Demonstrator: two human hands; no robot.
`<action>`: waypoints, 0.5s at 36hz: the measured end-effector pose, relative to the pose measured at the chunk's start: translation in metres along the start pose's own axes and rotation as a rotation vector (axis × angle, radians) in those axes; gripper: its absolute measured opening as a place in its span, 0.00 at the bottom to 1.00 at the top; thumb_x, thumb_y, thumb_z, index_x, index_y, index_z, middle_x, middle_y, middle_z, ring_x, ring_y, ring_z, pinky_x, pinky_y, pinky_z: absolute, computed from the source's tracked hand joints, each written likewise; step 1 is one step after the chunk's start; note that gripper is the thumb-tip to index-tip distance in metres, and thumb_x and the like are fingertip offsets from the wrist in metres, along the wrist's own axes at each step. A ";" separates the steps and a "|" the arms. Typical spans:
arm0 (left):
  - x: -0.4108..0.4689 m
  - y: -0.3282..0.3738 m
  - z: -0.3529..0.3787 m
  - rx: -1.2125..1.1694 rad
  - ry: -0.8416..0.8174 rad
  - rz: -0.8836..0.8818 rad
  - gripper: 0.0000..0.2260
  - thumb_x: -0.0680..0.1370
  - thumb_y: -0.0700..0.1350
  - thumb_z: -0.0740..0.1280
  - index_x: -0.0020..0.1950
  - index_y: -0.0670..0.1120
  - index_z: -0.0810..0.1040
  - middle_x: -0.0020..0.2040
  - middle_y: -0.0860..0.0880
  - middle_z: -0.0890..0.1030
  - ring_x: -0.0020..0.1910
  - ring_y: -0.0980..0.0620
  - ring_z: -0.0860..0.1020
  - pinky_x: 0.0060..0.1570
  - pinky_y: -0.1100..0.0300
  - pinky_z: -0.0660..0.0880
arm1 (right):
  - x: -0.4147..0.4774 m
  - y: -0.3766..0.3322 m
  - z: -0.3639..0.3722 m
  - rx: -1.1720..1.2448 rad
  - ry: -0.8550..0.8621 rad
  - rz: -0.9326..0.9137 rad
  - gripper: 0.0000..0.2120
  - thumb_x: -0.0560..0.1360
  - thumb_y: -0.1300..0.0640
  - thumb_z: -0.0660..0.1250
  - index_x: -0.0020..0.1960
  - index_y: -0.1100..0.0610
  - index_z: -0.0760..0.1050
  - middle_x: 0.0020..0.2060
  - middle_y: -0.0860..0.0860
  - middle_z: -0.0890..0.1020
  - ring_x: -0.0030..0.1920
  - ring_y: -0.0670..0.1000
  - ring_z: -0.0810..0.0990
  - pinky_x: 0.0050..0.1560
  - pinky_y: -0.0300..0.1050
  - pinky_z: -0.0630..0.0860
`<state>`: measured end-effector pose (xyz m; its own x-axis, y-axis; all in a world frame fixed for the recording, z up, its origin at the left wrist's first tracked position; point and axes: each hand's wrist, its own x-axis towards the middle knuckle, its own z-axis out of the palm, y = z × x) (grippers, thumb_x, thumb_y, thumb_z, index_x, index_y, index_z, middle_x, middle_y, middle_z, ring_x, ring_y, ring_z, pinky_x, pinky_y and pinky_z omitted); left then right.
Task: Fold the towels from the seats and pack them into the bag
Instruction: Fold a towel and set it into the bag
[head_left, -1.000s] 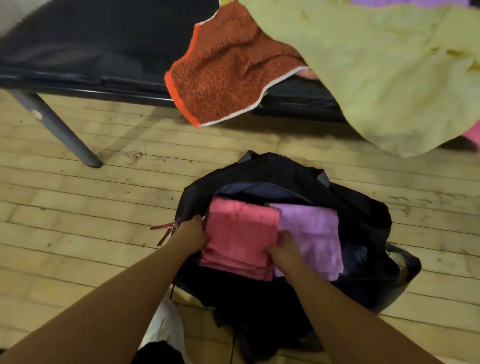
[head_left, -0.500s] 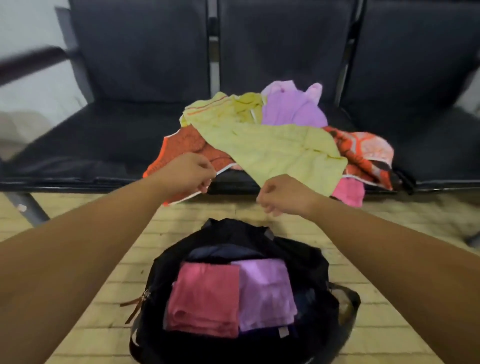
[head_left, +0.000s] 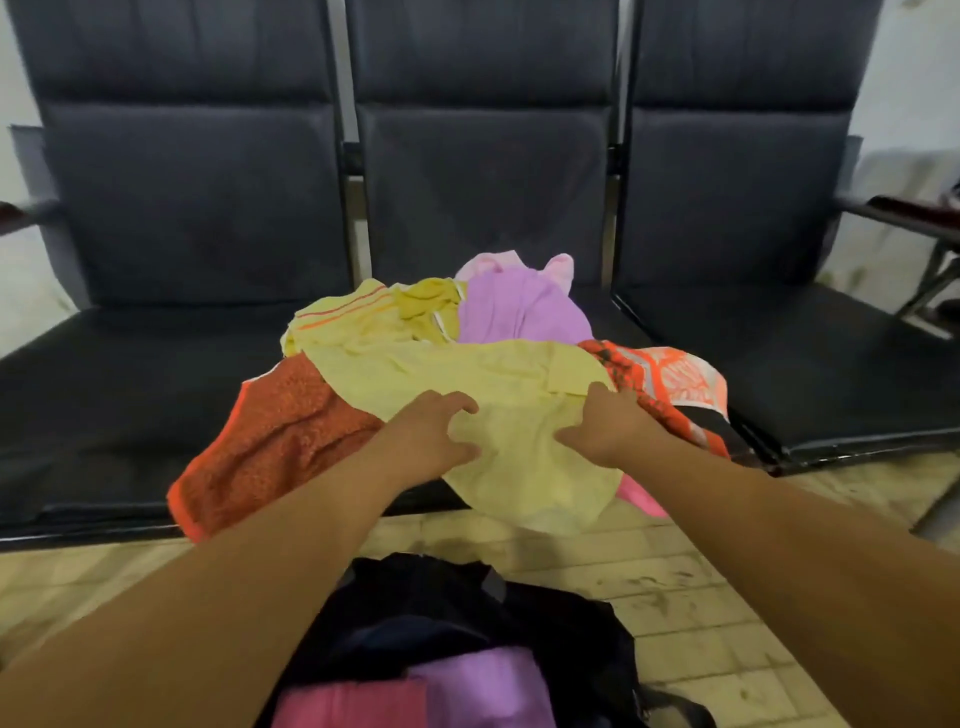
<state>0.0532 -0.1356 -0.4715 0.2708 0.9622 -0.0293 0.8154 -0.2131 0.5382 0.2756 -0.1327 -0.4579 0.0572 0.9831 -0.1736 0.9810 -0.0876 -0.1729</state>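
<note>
A pile of loose towels lies on the middle black seat (head_left: 130, 395). On top is a pale yellow towel (head_left: 519, 379), its front corner hanging over the seat edge. My left hand (head_left: 431, 431) rests on that towel with fingers spread and curved, thumb apart. My right hand (head_left: 608, 426) lies on its right side, next to an orange patterned towel (head_left: 670, 379). An orange-red towel (head_left: 280, 441), a striped yellow towel (head_left: 363, 312) and a purple towel (head_left: 519, 312) lie around and beneath. On the floor below, the open black bag (head_left: 571, 623) holds a folded pink towel (head_left: 353, 706) and a folded purple towel (head_left: 488, 686).
Three joined black seats with high backs fill the view. A bright pink towel (head_left: 639, 499) peeks out under the yellow one. Armrests (head_left: 909, 213) stick out at both ends. Pale wooden floor (head_left: 701, 587) lies between the seat edge and the bag.
My hands left the folded pink towel in the bag, rose toward the seat and now lie on the pale yellow towel. The view tilted up from bag to seats.
</note>
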 end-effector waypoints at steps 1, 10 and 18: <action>0.007 -0.003 0.009 0.055 -0.028 -0.006 0.18 0.77 0.49 0.72 0.66 0.50 0.75 0.61 0.47 0.71 0.61 0.49 0.72 0.55 0.61 0.67 | 0.005 0.004 0.008 -0.040 -0.003 0.009 0.31 0.81 0.43 0.61 0.74 0.64 0.61 0.70 0.60 0.71 0.72 0.62 0.66 0.69 0.50 0.64; 0.025 -0.015 0.026 0.109 0.173 0.047 0.04 0.78 0.44 0.69 0.46 0.45 0.79 0.51 0.47 0.75 0.53 0.47 0.75 0.47 0.60 0.65 | 0.024 0.018 0.023 0.083 0.192 -0.058 0.09 0.81 0.50 0.64 0.52 0.56 0.70 0.54 0.56 0.78 0.57 0.60 0.77 0.52 0.50 0.73; 0.014 0.027 -0.038 -0.207 0.546 0.041 0.05 0.83 0.42 0.59 0.49 0.44 0.71 0.39 0.50 0.75 0.36 0.54 0.71 0.34 0.56 0.64 | -0.004 0.005 -0.038 0.443 0.614 -0.161 0.10 0.82 0.54 0.61 0.44 0.58 0.69 0.41 0.56 0.75 0.42 0.57 0.73 0.41 0.49 0.67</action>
<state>0.0594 -0.1216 -0.4251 -0.0482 0.9135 0.4039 0.6778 -0.2671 0.6850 0.2871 -0.1313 -0.4210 0.1399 0.8906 0.4328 0.8276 0.1348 -0.5449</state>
